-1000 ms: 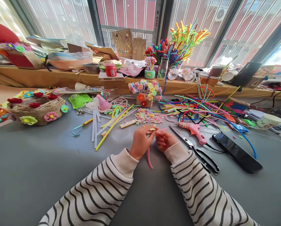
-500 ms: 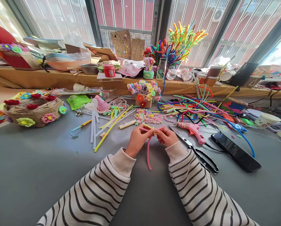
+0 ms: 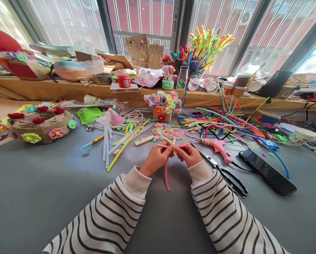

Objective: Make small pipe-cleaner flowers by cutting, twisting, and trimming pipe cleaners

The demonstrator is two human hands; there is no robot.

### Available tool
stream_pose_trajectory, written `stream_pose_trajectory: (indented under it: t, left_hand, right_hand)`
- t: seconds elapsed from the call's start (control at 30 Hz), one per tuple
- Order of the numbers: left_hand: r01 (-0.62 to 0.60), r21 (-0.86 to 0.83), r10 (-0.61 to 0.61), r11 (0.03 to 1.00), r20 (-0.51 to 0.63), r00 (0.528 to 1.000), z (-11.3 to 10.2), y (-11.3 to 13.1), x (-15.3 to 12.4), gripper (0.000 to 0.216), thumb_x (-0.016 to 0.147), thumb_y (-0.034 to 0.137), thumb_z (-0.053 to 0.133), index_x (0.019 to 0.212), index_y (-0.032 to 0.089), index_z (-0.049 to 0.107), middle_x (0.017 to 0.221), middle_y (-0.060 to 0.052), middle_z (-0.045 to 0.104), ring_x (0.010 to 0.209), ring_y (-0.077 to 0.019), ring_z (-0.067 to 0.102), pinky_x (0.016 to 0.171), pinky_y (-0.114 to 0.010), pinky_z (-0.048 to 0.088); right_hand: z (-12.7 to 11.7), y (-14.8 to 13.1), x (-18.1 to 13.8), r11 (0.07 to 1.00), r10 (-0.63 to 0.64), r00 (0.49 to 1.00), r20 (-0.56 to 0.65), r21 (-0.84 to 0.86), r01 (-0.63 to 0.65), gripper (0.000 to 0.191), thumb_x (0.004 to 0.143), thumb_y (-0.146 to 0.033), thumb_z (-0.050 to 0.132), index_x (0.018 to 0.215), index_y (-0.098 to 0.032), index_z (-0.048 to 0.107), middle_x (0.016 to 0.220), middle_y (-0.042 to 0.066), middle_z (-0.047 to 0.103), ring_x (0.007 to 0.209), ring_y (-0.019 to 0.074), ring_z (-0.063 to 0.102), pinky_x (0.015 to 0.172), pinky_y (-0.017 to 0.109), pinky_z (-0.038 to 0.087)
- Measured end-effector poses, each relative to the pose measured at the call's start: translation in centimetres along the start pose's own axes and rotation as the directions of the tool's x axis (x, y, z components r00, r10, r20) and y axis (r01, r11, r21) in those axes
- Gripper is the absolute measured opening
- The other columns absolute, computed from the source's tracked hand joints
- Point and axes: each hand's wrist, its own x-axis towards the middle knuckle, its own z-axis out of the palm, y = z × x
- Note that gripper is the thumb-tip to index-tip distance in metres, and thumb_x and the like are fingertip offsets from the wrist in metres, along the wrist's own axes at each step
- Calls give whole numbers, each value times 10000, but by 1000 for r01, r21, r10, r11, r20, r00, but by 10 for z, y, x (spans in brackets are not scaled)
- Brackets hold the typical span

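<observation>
My left hand (image 3: 155,158) and my right hand (image 3: 190,155) meet over the grey table (image 3: 41,190), both pinching a pink pipe cleaner (image 3: 166,173). Its long tail hangs down between my wrists toward me, and short pink ends stick out sideways above my fingers. A small yellow piece (image 3: 171,141) pokes up between my fingertips. Both sleeves are white with dark stripes.
Scissors (image 3: 221,169), a pink glue gun (image 3: 217,146) and a black phone (image 3: 267,172) lie right of my hands. A heap of coloured pipe cleaners (image 3: 216,121) lies behind them. At the left stand a woven basket with flowers (image 3: 40,125), white sticks (image 3: 106,141) and a yellow strip (image 3: 126,144).
My hands have come together and lifted slightly away from me. The pink pipe cleaner now bends across both sets of fingertips, its tail swinging straighter beneath them.
</observation>
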Motion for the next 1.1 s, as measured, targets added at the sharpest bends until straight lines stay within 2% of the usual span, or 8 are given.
stream_pose_trajectory:
  t: [0.17,0.27,0.43,0.6,0.8,0.9,1.0,1.1]
  left_hand:
    - [-79,124,84,989,-36,996,2,2,-2,260,731,359,369,642,159,509,600,-6,527,577,-112,499,566,-210,382]
    - [-77,104,74,992,28,997,3,3,-3,258,725,356,381,628,160,517,606,-7,540,575,-112,505,556,-206,382]
    - [34,-46,-29,998,106,994,4,6,-3,235,693,358,430,592,163,514,564,0,557,546,-110,512,553,-211,394]
    - [210,-263,-158,941,207,965,3,9,-2,217,675,359,454,606,168,530,563,1,573,559,-111,532,583,-222,417]
    - [142,-251,-136,958,39,990,3,5,-1,206,650,359,489,631,162,544,577,1,571,565,-118,540,568,-217,420]
    - [116,-236,-126,965,-30,992,2,4,-1,215,656,349,490,671,143,549,619,-7,571,607,-123,545,590,-218,419]
    - [92,-189,-110,978,-87,990,1,3,-1,235,660,358,482,666,133,553,618,-8,559,619,-122,532,584,-212,411]
    - [87,-122,-100,989,-104,989,1,1,-2,231,638,361,503,646,138,560,613,-2,547,612,-117,510,560,-202,394]
  right_hand:
    - [-1,0,2,982,178,983,-33,76,-176,314,599,-442,532,607,-129,556,524,-6,503,442,79,444,356,193,348]
    - [-2,1,4,978,173,985,-17,121,-170,297,583,-431,550,602,-136,574,483,-26,483,409,65,422,355,186,335]
    - [-6,6,7,965,142,988,-61,230,-125,237,535,-357,614,632,-142,593,439,-55,467,336,32,357,339,182,266]
    - [-3,6,6,903,173,985,-6,399,-156,183,532,-310,631,601,-145,592,459,-43,508,375,43,411,360,182,298]
    - [1,3,5,789,346,937,-55,558,-258,247,433,-292,681,617,-170,570,542,-43,563,484,55,515,455,160,405]
    - [1,0,4,849,320,944,-78,466,-249,241,452,-303,671,614,-168,553,563,-38,567,499,59,521,470,168,412]
    - [2,-3,0,965,194,976,-99,198,-172,230,526,-347,625,625,-154,549,523,-35,531,436,59,465,420,185,385]
    - [2,-5,-3,998,32,992,-123,-58,-40,233,605,-386,553,630,-155,531,498,-36,484,407,66,416,384,198,349]
